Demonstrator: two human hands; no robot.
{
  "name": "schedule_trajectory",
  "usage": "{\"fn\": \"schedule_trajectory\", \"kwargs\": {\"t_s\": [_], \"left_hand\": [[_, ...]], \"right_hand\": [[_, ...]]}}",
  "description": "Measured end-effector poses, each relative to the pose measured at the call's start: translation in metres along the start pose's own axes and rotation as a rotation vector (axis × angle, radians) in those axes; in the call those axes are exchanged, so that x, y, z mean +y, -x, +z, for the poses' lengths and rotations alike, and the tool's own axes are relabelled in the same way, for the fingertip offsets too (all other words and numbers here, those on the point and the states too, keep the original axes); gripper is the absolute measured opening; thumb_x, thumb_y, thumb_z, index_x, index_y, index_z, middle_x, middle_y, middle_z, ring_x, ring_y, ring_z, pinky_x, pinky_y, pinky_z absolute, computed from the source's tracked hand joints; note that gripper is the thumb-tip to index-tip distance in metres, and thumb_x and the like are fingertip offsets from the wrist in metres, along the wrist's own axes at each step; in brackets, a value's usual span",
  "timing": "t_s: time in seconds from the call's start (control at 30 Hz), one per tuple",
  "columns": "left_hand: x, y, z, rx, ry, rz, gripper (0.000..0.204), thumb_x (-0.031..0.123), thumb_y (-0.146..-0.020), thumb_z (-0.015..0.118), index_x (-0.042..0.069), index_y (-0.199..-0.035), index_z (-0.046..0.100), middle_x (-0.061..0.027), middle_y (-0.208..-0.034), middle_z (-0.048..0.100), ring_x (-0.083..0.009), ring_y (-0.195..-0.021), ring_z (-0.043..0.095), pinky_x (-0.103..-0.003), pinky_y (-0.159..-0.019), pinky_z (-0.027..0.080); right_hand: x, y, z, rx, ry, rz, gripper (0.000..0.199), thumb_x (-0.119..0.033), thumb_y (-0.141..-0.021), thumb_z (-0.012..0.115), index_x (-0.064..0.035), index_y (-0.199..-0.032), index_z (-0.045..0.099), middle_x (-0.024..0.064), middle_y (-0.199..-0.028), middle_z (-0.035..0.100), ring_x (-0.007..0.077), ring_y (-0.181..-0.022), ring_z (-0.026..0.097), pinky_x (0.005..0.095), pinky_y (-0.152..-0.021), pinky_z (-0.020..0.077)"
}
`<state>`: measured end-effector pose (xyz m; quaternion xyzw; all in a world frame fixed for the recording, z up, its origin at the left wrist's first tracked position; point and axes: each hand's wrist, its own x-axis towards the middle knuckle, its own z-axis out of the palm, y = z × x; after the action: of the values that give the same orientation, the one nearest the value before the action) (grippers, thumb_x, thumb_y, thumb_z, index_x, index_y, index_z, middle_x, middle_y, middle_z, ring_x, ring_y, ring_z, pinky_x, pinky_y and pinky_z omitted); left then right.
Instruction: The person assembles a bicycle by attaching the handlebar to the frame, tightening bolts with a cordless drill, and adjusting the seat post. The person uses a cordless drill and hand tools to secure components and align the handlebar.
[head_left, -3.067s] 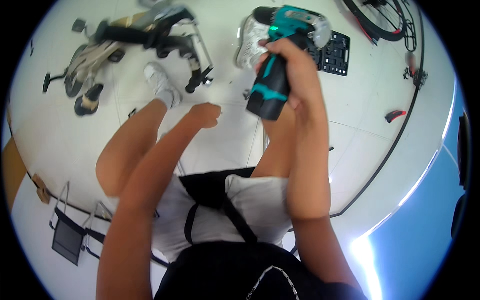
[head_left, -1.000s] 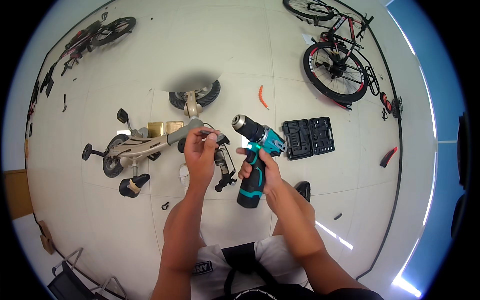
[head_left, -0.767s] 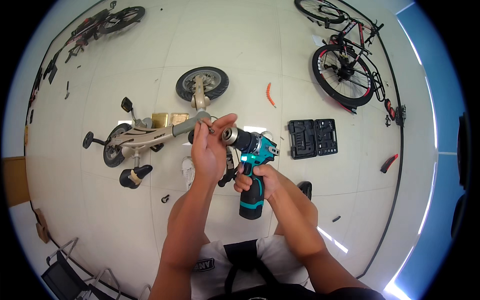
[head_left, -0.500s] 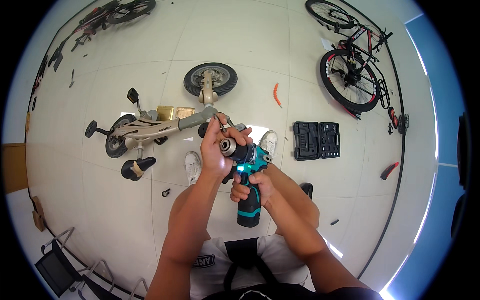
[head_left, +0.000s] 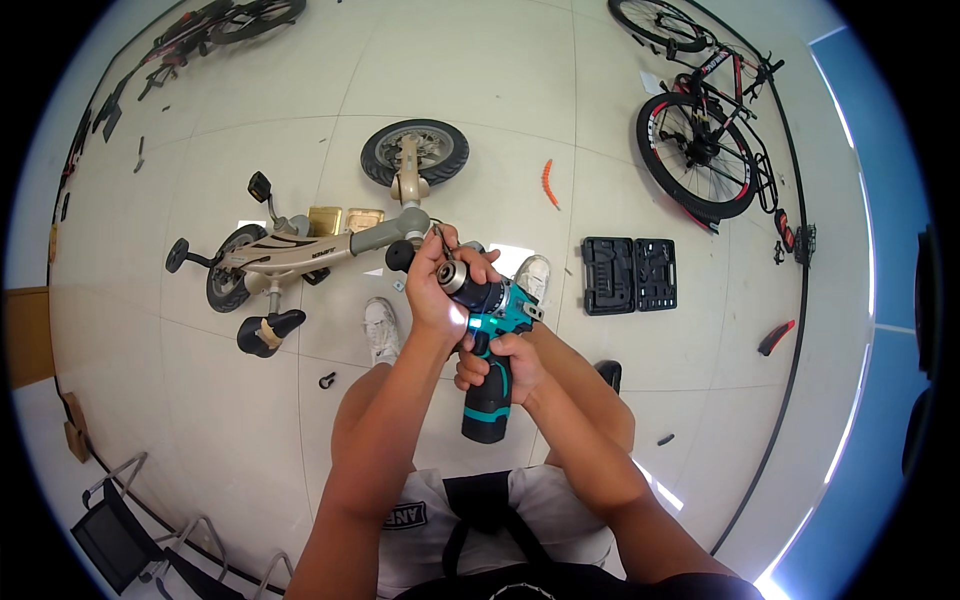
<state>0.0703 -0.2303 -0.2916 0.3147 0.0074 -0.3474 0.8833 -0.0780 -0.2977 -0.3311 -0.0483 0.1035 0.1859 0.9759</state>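
A teal and black cordless drill is held over my lap, its battery base low and its silver chuck facing up and to the left. My right hand is wrapped round its handle, fingers near the trigger. My left hand is closed round the drill's front end beside the chuck, fingers curling past its far side. A thin dark metal piece shows by the left fingertips; whether it is held cannot be made out. The drill's lamp lights my left wrist. Just beyond my hands lies a beige small bicycle on its side.
Right of my feet, a black tool case lies unfolded. An orange curved strip is farther off. A black and red bicycle lies far right, another bicycle far left. Gold-coloured trays sit behind the beige frame; a chair stands near left.
The drill and both hands have shifted slightly left and away from me. The whole view has moved a little too. Both hands keep their grip.
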Motion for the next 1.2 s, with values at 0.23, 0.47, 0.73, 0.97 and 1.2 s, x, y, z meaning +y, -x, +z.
{"fn": "schedule_trajectory", "kwargs": {"t_s": [0.23, 0.47, 0.73, 0.97, 1.2], "left_hand": [[-0.001, 0.0, 0.0, -0.001, -0.033, 0.021, 0.025, 0.035, -0.11, 0.038, 0.015, -0.1, 0.048, -0.0097, -0.072, 0.064, -0.0308, -0.094, 0.068, -0.043, -0.1, 0.047], [0.002, -0.002, -0.002, 0.01, 0.092, 0.02, 0.02, 0.032, -0.11, 0.041, 0.015, -0.109, 0.051, -0.0177, -0.12, 0.069, -0.0276, -0.12, 0.059, -0.043, -0.105, 0.045], [-0.003, -0.001, 0.004, -0.043, -0.174, 0.033, 0.021, 0.028, -0.109, 0.043, 0.01, -0.114, 0.053, -0.0152, -0.134, 0.06, -0.0281, -0.129, 0.055, -0.043, -0.11, 0.04], [-0.01, 0.003, 0.0, -0.114, -0.265, 0.099, 0.036, 0.027, -0.099, 0.056, 0.006, -0.127, 0.052, -0.0187, -0.132, 0.06, -0.0294, -0.125, 0.057, -0.044, -0.111, 0.04], [-0.007, 0.006, 0.012, -0.226, -0.541, 0.09, 0.066, 0.029, -0.086, 0.075, 0.002, -0.139, 0.046, -0.0197, -0.129, 0.063, -0.0262, -0.121, 0.059, -0.04, -0.11, 0.041]], "right_hand": [[0.001, 0.0, -0.009, -0.055, -0.084, -0.025, 0.033, -0.029, -0.084, 0.066, -0.0069, -0.107, 0.061, 0.0055, -0.074, 0.057, 0.0221, -0.073, 0.058, 0.0396, -0.082, 0.048], [-0.004, 0.0, 0.008, 0.118, -0.045, -0.152, 0.036, -0.029, -0.083, 0.068, -0.0057, -0.11, 0.06, 0.0056, -0.074, 0.057, 0.0232, -0.075, 0.058, 0.0407, -0.082, 0.0493], [-0.007, 0.001, 0.005, 0.102, -0.067, -0.172, 0.037, -0.03, -0.083, 0.068, -0.0059, -0.11, 0.059, 0.0051, -0.074, 0.056, 0.0227, -0.074, 0.057, 0.0409, -0.081, 0.0493], [-0.008, 0.001, 0.005, 0.05, -0.128, -0.179, 0.037, -0.031, -0.083, 0.067, -0.0063, -0.109, 0.059, 0.004, -0.071, 0.055, 0.0214, -0.072, 0.056, 0.0399, -0.08, 0.0483], [-0.012, 0.004, -0.002, -0.192, -0.185, -0.041, 0.038, -0.036, -0.087, 0.067, -0.0075, -0.113, 0.061, 0.0038, -0.072, 0.056, 0.0213, -0.072, 0.055, 0.0399, -0.078, 0.0462]]}}
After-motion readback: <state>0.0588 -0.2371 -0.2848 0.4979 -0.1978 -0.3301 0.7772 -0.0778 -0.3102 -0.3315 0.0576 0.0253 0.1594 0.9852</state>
